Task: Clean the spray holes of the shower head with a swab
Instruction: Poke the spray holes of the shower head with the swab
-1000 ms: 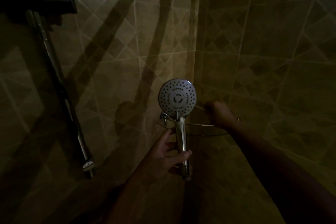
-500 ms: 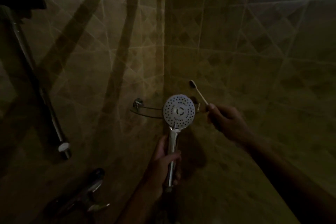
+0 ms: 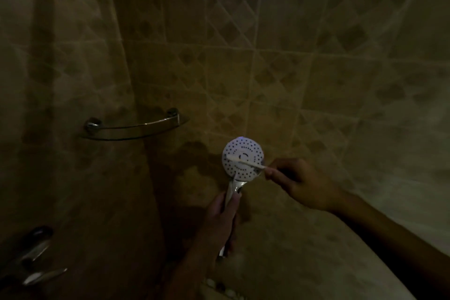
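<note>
The round shower head (image 3: 239, 170) faces me, its pale face dotted with dark spray holes, on a chrome handle. My left hand (image 3: 220, 219) is wrapped around that handle from below and holds it upright. My right hand (image 3: 302, 181) pinches the end of a thin pale swab (image 3: 246, 161). The swab lies nearly level across the middle of the face, its tip at the left side of the disc. The scene is very dim.
A curved glass corner shelf (image 3: 134, 126) on chrome brackets hangs on the tiled wall to the upper left. Chrome tap handles (image 3: 36, 258) glint at the lower left. Tiled walls (image 3: 316, 68) close in behind and to the right.
My right hand brought the swab down from above the head and laid it across the face. The view swung, so the shelf now sits to the left of the shower head.
</note>
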Demonstrator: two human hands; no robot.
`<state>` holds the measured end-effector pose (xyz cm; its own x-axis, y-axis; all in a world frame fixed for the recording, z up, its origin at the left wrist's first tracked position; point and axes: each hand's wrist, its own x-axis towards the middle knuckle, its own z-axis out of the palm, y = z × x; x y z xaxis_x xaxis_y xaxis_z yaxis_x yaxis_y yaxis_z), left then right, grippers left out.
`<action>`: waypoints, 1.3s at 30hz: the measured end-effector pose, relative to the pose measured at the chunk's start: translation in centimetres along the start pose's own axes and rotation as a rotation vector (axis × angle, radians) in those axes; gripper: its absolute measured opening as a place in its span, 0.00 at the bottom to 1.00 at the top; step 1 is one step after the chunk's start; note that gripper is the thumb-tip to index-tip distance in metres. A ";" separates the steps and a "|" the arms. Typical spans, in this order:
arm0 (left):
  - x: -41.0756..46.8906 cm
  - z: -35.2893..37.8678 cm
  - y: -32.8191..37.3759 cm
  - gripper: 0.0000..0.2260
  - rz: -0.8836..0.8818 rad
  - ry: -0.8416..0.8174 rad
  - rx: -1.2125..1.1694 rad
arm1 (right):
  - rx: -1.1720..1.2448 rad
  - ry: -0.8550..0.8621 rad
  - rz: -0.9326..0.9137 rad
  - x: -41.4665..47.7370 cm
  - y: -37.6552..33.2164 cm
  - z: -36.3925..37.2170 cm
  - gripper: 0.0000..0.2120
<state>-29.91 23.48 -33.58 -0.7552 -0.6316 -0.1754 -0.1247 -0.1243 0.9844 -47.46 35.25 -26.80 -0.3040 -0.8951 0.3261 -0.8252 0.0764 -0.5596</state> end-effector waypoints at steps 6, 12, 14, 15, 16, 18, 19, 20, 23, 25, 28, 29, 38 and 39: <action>-0.5 6.6 -1.2 0.15 -0.068 -0.107 -0.036 | -0.212 0.005 -0.049 -5.6 3.9 -3.2 0.15; -1.0 10.7 -2.8 0.13 -0.091 -0.149 -0.012 | -0.351 0.040 -0.117 -8.2 7.4 -5.3 0.16; -0.9 11.3 -3.4 0.11 -0.077 -0.156 0.018 | -0.375 0.044 -0.145 -8.4 8.3 -5.8 0.16; -0.9 11.5 -3.6 0.10 -0.075 -0.154 0.023 | -0.390 0.060 -0.151 -8.4 8.6 -5.9 0.15; -0.9 11.6 -3.8 0.10 -0.078 -0.149 0.025 | -0.408 0.094 -0.130 -8.2 9.0 -6.0 0.14; -0.8 11.6 -4.1 0.09 -0.083 -0.139 0.040 | -0.436 0.202 -0.032 -7.6 9.5 -6.4 0.13; -0.7 11.6 -4.3 0.10 -0.087 -0.133 0.049 | -0.446 0.242 0.002 -7.4 9.7 -6.5 0.12; -0.6 11.6 -4.5 0.10 -0.091 -0.122 0.055 | -0.431 0.241 0.005 -7.3 9.7 -6.5 0.12; -0.5 11.3 -4.8 0.10 -0.108 -0.112 0.039 | -0.301 0.005 -0.140 -8.1 8.8 -5.3 0.11; -0.6 11.1 -4.7 0.10 -0.092 -0.123 0.032 | -0.310 -0.100 -0.188 -8.5 8.7 -4.5 0.10; -0.7 10.9 -4.6 0.10 -0.054 -0.129 0.061 | -0.320 0.047 -0.114 -7.9 9.8 -4.3 0.16; -0.7 10.9 -4.6 0.10 -0.049 -0.131 0.059 | -0.328 0.119 -0.077 -7.7 10.2 -4.2 0.15; -0.5 11.3 -5.6 0.11 -0.069 -0.125 0.049 | -0.291 -0.060 -0.146 -9.1 9.6 -2.6 0.13; -0.5 11.3 -5.7 0.11 -0.066 -0.131 0.051 | -0.324 0.014 -0.110 -8.9 10.1 -2.9 0.14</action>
<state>-36.08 33.19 -38.95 -0.8216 -0.5174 -0.2395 -0.2067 -0.1211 0.9709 -54.42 45.23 -33.14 -0.2093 -0.8996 0.3832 -0.9612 0.1173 -0.2497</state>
